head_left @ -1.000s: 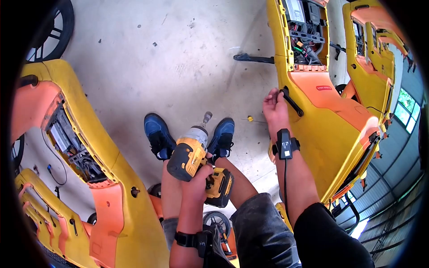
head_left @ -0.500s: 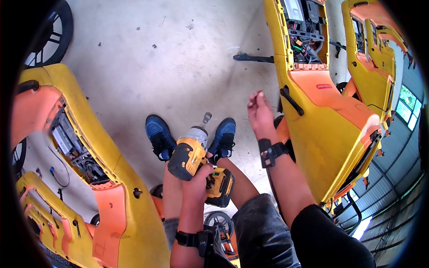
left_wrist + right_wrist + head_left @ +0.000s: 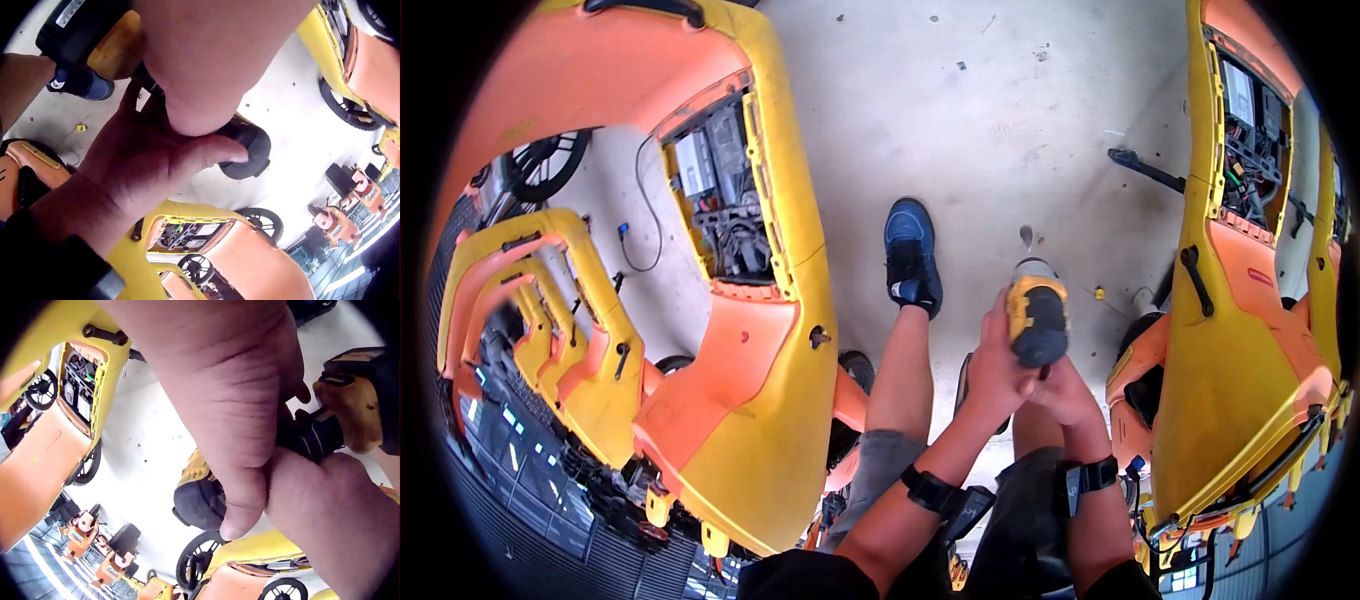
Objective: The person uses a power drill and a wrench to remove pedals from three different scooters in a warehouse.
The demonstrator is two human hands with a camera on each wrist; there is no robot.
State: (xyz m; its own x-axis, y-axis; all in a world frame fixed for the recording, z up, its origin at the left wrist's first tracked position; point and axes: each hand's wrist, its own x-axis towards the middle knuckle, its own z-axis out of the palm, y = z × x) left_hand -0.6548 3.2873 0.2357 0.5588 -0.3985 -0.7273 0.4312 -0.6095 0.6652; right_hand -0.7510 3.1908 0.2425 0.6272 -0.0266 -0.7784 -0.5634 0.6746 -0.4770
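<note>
A yellow and black power drill [image 3: 1038, 315] points away from the body in the head view, its socket bit [image 3: 1027, 236] above the floor. My left hand [image 3: 994, 360] grips it from the left, around the handle. From the right, my right hand [image 3: 1060, 395] meets the left at the handle. The right thumb lies against the black rear of the drill [image 3: 255, 156] in the left wrist view. In the right wrist view my left hand [image 3: 337, 509] wraps the handle just above the battery part [image 3: 356, 412]; the right fingers are partly hidden there.
Yellow and orange scooter bodies with exposed wiring stand at left [image 3: 800, 250] and right [image 3: 1230, 370]. A black kickstand [image 3: 1145, 170] juts from the right one. A cable [image 3: 660, 205] and a small yellow piece [image 3: 1099, 293] lie on the floor.
My right hand has come from beside the right scooter to the drill. Left hand and drill have shifted right and stand more upright in view. The view has turned left; one foot has moved back.
</note>
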